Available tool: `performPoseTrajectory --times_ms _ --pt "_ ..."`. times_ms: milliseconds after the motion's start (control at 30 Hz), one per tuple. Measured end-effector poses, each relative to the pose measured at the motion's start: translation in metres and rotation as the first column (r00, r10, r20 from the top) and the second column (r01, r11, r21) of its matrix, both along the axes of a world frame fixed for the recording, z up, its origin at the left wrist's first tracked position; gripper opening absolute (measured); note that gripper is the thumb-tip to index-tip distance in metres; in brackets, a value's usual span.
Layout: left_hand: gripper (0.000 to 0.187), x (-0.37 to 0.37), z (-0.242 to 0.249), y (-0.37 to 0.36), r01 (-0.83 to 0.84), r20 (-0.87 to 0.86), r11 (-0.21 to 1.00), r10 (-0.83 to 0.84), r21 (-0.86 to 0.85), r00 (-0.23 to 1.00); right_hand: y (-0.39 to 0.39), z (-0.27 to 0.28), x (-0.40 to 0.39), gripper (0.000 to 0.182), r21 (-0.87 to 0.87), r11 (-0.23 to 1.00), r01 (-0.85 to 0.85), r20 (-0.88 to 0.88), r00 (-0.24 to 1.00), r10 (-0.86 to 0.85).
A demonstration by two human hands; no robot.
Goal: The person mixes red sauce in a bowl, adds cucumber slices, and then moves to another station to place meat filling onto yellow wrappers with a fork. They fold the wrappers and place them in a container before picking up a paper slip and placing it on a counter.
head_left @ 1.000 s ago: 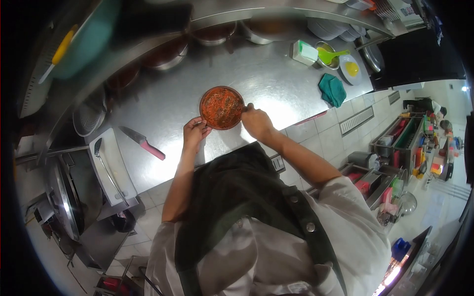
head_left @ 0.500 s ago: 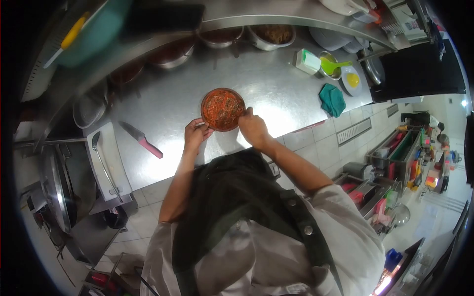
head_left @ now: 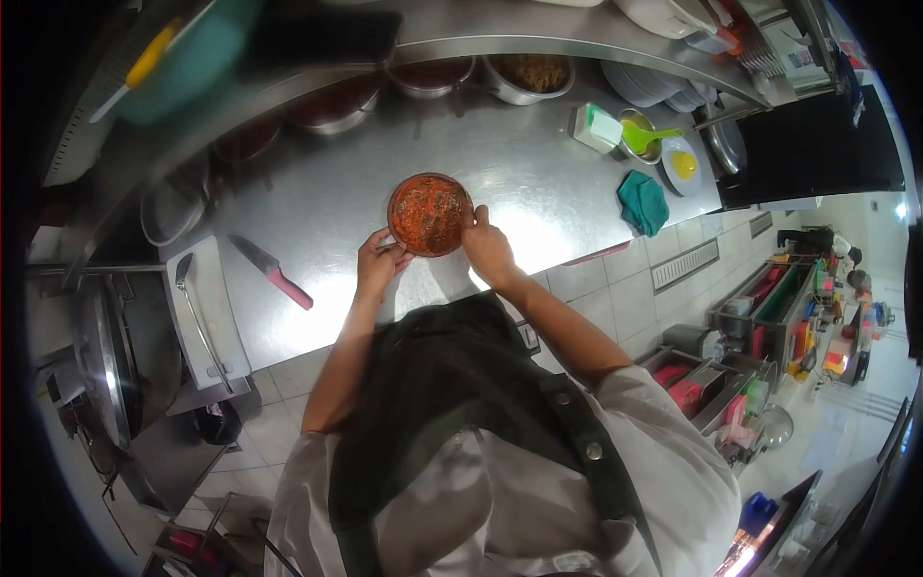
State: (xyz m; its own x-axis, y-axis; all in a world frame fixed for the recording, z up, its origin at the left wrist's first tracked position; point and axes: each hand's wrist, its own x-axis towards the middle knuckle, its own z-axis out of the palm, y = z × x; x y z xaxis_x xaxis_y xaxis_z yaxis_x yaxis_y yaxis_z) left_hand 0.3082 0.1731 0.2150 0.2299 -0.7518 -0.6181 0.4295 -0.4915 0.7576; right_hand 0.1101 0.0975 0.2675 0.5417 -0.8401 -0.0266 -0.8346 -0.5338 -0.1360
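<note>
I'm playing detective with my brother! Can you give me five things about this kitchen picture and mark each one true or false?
1. The left hand is touching the round bowl. True.
2. The food in the bowl is blue. False: it is mostly red-orange.
3. The green cloth lies on the metal counter. True.
4. The right hand is holding the knife. False: the knife lies on the counter, and the right hand is at the bowl's edge.
5. Something yellow is on the white plate. True.
</note>
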Motion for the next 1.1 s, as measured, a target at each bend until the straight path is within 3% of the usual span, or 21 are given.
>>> performPoseTrajectory --times_ms 233,300,433,500,600,700,933,1100 --pt "0.045 0.001 0.001 -0.001 0.018 0.014 1.0 -0.018 -0.004 1.0 0.002 0.002 0.001 0.044 0.011 1.0 -0.008 -0.032 0.999 0.008" --pt "0.044 0.0 0.0 0.0 0.007 0.007 1.0 -0.007 -0.006 1.0 0.005 0.011 -0.001 0.036 0.114 0.993 -0.018 -0.073 0.997 0.026" --pt "0.044 -0.001 0.003 0.0 -0.004 -0.016 1.0 0.004 -0.004 1.0 0.001 0.007 0.008 0.034 0.114 0.993 -0.009 -0.035 0.999 0.013" --pt "0.044 0.0 0.002 0.0 -0.002 -0.017 1.0 0.002 -0.009 1.0 -0.004 0.001 0.009 0.034 0.027 1.0 -0.004 -0.006 1.0 0.004" --pt "0.043 0.001 0.001 0.0 -0.006 -0.018 1.0 0.006 -0.014 1.0 -0.008 0.003 0.004 0.034 0.072 0.997 -0.009 0.022 1.0 0.007" --pt "0.044 0.0 0.003 0.001 0.007 -0.012 1.0 -0.007 -0.01 1.0 -0.009 0.006 0.002 0.031 0.067 0.994 -0.087 -0.033 0.995 0.089" --pt "0.043 -0.001 0.005 0.001 -0.008 -0.005 1.0 0.008 0.004 1.0 -0.005 0.018 0.004 0.031 0.036 0.995 -0.094 -0.106 0.99 0.097" --pt "0.041 0.0 0.001 0.002 0.008 -0.001 1.0 -0.008 -0.001 1.0 -0.022 -0.002 0.007 0.032 0.033 0.987 -0.159 -0.013 0.987 0.16"
